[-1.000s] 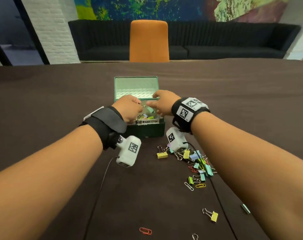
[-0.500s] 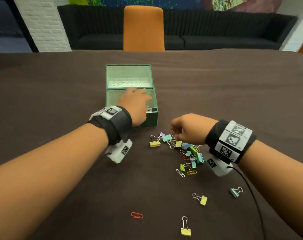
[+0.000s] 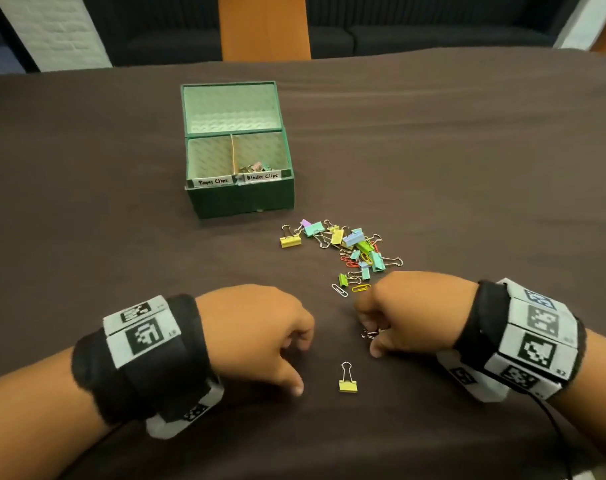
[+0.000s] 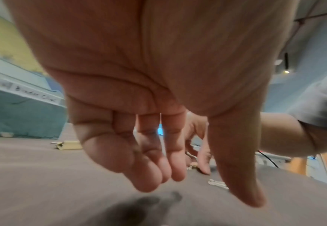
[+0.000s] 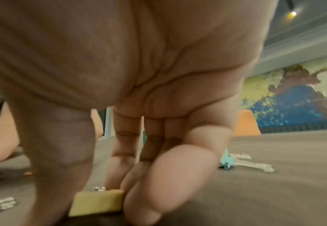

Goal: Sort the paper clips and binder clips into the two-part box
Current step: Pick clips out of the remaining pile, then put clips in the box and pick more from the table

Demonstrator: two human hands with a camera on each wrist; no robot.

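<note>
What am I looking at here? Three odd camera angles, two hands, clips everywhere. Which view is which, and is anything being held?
No machine: a person sorts clips with bare hands, wearing three cameras. The wide picture comes from a head camera looking down at a brown table. The other two come from cameras strapped under each wrist, looking along the palm at the fingers.

On the table stands a green box with its lid open and two parts labelled "Paper Clips" and "Binder Clips"; a few clips lie in the binder part. In front of it is a pile of clips, and one yellow binder clip lies apart between the hands.

The left hand hangs loosely curled and holds nothing. The right hand pinches another yellow clip between thumb and fingers, down at the table; the right wrist view shows it best.
</note>
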